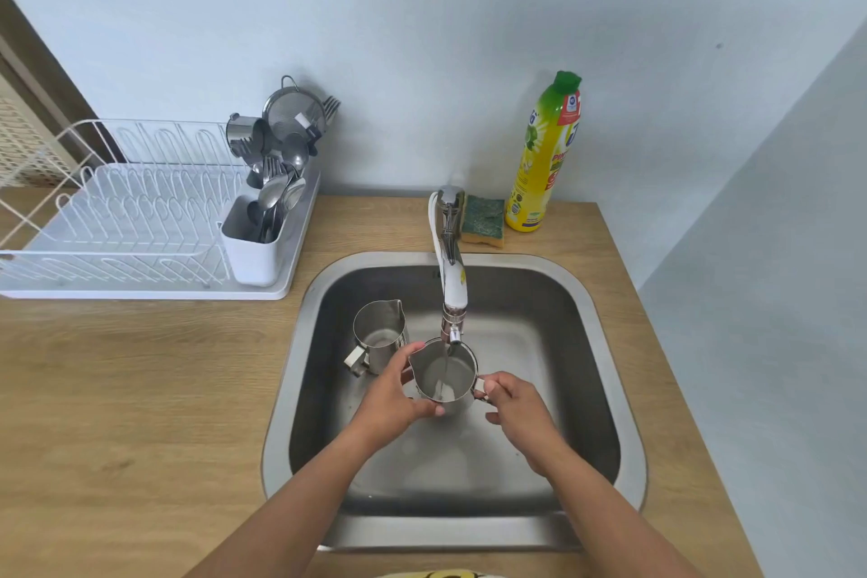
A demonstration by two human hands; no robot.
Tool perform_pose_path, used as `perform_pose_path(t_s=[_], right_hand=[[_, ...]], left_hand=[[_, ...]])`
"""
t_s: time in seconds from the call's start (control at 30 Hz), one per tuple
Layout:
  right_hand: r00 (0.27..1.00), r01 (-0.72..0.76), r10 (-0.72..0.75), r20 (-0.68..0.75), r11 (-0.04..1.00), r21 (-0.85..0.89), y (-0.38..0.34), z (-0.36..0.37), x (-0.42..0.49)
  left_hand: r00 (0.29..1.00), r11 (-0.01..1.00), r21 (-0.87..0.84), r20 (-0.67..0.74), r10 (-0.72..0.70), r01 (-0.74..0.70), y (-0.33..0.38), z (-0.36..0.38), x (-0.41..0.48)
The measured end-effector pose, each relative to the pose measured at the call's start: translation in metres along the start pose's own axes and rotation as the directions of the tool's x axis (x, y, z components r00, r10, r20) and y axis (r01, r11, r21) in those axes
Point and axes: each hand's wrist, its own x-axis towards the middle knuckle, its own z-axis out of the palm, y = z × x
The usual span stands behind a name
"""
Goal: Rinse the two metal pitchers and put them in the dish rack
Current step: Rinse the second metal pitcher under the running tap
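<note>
A small steel pitcher (443, 378), round-bodied with a smooth brushed sheen, is held upright over the sink basin, directly under the faucet spout. A thin stream of water (444, 366) runs into its open mouth. The left hand (399, 394) wraps the pitcher's side, its fingers (415, 350) curled round the wall up to the rim. The right hand (516, 408) is at the opposite side, where its fingers (497, 386) pinch the pitcher's thin looped handle.

The second pitcher (380, 336), of the same shiny metal with a pointed pouring lip, stands upright on the sink floor just left of the held one, its handle turned toward the front left.

The sink (445, 530) is a square stainless basin with rounded corners and a broad flat rim, set into a pale wood-grain tabletop (140, 390). The faucet (450, 258) is chrome at its base and white along the spout.

Behind the sink lie a green-topped yellow sponge (483, 221), rough on its scouring face, and beside it a tall yellow dish-soap bottle (544, 155) with a green cap.

Well to the left stands the white wire dish rack (140, 211) on a white plastic tray. Its white cutlery holder (251, 249) is crowded with metal spoons and forks, and a mesh strainer (291, 113) sits above them.
</note>
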Motion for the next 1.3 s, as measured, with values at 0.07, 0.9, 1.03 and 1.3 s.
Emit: perform_pose_path(t_s=[0.07, 0.9, 1.03, 1.3], right_hand=[[1.000, -0.001, 0.001, -0.013, 1.000, -0.008, -0.001, -0.002, 0.000], [0.997, -0.029, 0.025, 0.074, 0.998, 0.060, -0.001, -0.011, 0.014], [0.999, 0.001, -0.006, 0.047, 0.995, 0.097, 0.001, -0.009, 0.018], [0.993, -0.049, 0.043, 0.111, 0.998, 0.045, -0.003, -0.011, 0.023]], left_hand=[[1.000, 1.000, -0.003, 0.003, 0.003, -0.003, 0.002, 0.001, 0.000], [0.989, 0.978, 0.208, -0.140, 0.050, -0.020, 0.018, -0.004, -0.010], [0.985, 0.980, 0.195, -0.157, 0.068, -0.036, 0.017, 0.000, -0.012], [0.985, 0.954, 0.300, -0.166, 0.043, 0.009, 0.020, -0.006, -0.014]])
